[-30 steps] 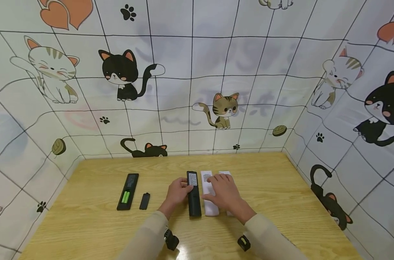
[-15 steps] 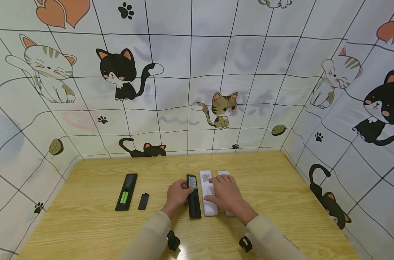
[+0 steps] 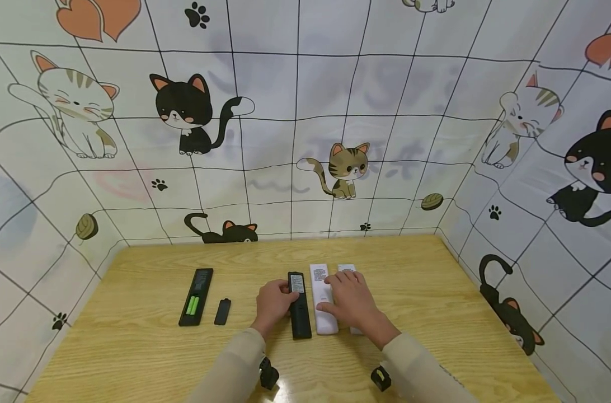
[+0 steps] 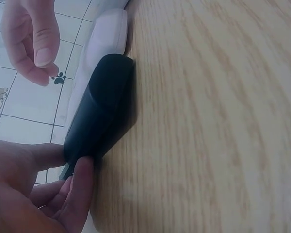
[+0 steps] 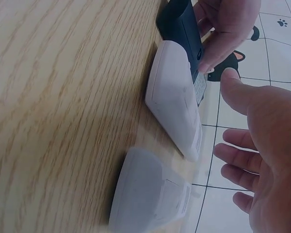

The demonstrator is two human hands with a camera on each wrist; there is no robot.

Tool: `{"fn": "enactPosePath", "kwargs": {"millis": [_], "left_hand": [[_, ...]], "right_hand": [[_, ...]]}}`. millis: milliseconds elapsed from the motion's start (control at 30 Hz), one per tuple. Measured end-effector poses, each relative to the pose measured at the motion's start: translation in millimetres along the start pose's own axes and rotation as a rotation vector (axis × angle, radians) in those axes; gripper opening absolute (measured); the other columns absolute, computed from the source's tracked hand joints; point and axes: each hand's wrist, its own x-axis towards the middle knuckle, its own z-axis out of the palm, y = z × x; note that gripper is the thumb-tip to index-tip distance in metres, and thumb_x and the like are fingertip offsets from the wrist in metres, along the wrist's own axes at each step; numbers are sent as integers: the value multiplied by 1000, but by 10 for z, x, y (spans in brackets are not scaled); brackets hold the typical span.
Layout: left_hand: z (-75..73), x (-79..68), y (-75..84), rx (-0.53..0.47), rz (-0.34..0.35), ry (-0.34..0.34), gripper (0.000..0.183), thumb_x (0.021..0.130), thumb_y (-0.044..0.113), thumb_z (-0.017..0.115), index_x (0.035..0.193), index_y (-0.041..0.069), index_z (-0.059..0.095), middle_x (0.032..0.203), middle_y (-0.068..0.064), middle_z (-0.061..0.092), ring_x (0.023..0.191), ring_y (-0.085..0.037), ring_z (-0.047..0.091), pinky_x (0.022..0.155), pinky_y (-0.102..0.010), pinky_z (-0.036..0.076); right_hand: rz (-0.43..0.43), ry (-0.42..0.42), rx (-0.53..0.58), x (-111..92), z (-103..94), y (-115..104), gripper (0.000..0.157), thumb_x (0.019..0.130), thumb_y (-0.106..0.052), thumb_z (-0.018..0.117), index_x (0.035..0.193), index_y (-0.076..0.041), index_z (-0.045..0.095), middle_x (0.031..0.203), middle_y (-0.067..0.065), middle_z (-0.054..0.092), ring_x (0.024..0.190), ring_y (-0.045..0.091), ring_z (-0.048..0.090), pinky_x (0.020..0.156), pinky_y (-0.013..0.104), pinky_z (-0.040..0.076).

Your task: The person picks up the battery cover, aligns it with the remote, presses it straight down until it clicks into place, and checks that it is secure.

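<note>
A black remote control (image 3: 300,313) lies back side up, a printed label near its far end. My left hand (image 3: 273,305) pinches it by its left edge, thumb on top. In the left wrist view the thumb and fingers close on the far part of the black remote (image 4: 99,104). Just to its right lies a white remote (image 3: 324,308), also label side up. My right hand (image 3: 353,296) hovers with spread, loosely bent fingers over the two white remotes, partly covering the second white remote (image 3: 347,268). In the right wrist view that hand (image 5: 269,155) holds nothing.
At the left lies another black remote (image 3: 196,296), its battery bay uncovered with green batteries (image 3: 192,305) inside. A small black battery cover (image 3: 222,312) rests beside it. The wooden table (image 3: 134,347) meets a cat-patterned cloth (image 3: 265,145) at the back and sides.
My left hand has drawn the black remote slightly toward me, and its far end has tilted a little. The right hand has barely moved over the white remotes.
</note>
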Motion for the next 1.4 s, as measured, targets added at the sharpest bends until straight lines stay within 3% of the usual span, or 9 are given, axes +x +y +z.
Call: {"fn": "enactPosePath", "kwargs": {"millis": [400,567,767,1133,1400], "left_hand": [[23,-56,67,157,45,69,35,85,22,73,115,4,69,90,-5,68,75,-16,59,66,-31,50],[47,-48,37,215,74,102,34,85,22,72,114,5,69,91,-5,68,75,-16,58,66,-32,50],[16,-25,-10,221,125,107,34,85,20,71,116,5,68,91,-4,66,76,-16,56,66,-32,48],[-171,16,-118,208,165,106,34,85,18,70,118,9,68,94,0,69,81,-15,63,69,-35,52],[-301,-38,-101,215,191,80,34,87,18,68,119,10,67,95,-1,71,82,-17,66,67,-34,51]], "right_hand": [[-4,-9,-4,-11,1,-27,60,82,-58,69,124,-16,61,123,4,62,118,28,51,107,50,34],[-12,-13,2,-20,10,-41,61,82,-58,68,125,-15,61,124,4,62,119,28,52,106,49,35],[-16,-8,8,-14,17,-58,61,83,-58,68,125,-15,61,123,5,62,118,29,53,107,49,35],[-20,-13,33,-3,54,-74,58,83,-53,71,124,-14,61,123,8,62,118,31,52,107,52,33],[-30,-3,44,18,56,-124,58,82,-54,71,124,-15,61,125,7,63,120,30,53,107,53,33]]}}
